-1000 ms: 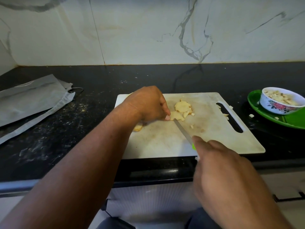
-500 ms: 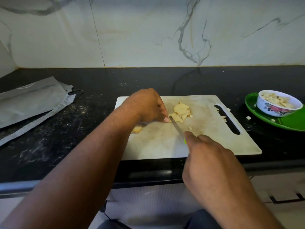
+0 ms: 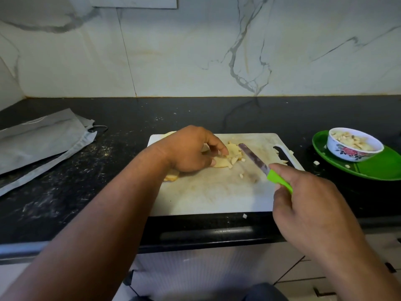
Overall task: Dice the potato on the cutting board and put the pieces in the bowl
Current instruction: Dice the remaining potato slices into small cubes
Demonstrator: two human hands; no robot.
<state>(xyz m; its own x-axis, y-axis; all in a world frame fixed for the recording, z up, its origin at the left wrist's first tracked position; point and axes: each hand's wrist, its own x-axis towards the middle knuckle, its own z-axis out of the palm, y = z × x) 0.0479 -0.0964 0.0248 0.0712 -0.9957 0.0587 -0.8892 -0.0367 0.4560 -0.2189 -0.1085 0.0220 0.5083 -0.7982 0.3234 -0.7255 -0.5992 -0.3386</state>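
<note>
Potato slices (image 3: 231,156): at the cutting board's (image 3: 208,196) far middle, our left hand (image 3: 191,149) pinching them with curled fingers. Our right hand (image 3: 303,198) grips the knife (image 3: 256,160). Bowl (image 3: 353,146), right of the board, already holds dice; we judge several slices remain uncut.

We are in a home kitchen: a black stone counter (image 3: 195,114) meets a white marble-look backsplash (image 3: 195,51), with a cutting board (image 3: 206,196), a bowl (image 3: 353,146) of diced potato and drawer fronts (image 3: 314,268) below

Two bare forearms, sleeveless to the frame edge, no jewellery.
</note>
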